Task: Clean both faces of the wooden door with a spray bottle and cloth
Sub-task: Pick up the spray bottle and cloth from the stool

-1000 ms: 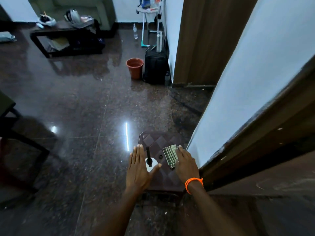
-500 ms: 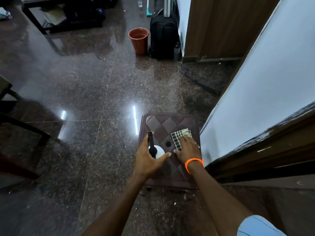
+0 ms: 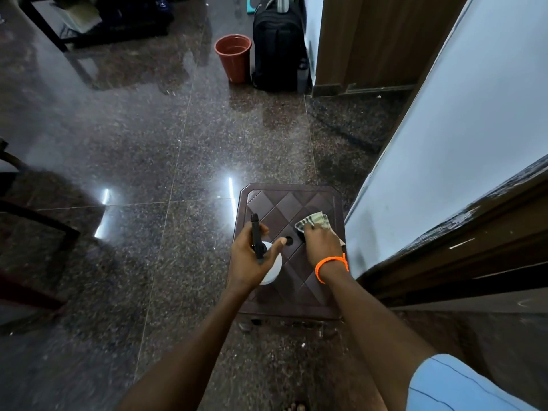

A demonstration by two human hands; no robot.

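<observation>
A white spray bottle (image 3: 272,269) with a black trigger head stands on a brown plastic stool (image 3: 302,289). My left hand (image 3: 250,256) curls round the bottle's neck, thumb out to the right. A checked cloth (image 3: 314,222) lies on the stool's right side, and my right hand (image 3: 321,244), with an orange wristband, grips it from above. A wooden door (image 3: 373,40) stands at the upper right. Dark wooden framing (image 3: 462,247) runs along the right edge below the pale wall.
The floor is polished dark granite. A terracotta pot (image 3: 234,56) and a black backpack (image 3: 278,43) stand by the door's foot. A low dark table (image 3: 89,28) is at the upper left. Dark furniture legs (image 3: 35,215) show at the left edge. A pale blue wall (image 3: 462,129) rises beside the stool.
My left hand went from lying flat beside the bottle to curling round its neck. My right hand closed on the cloth. The view dropped lower, nearer the stool.
</observation>
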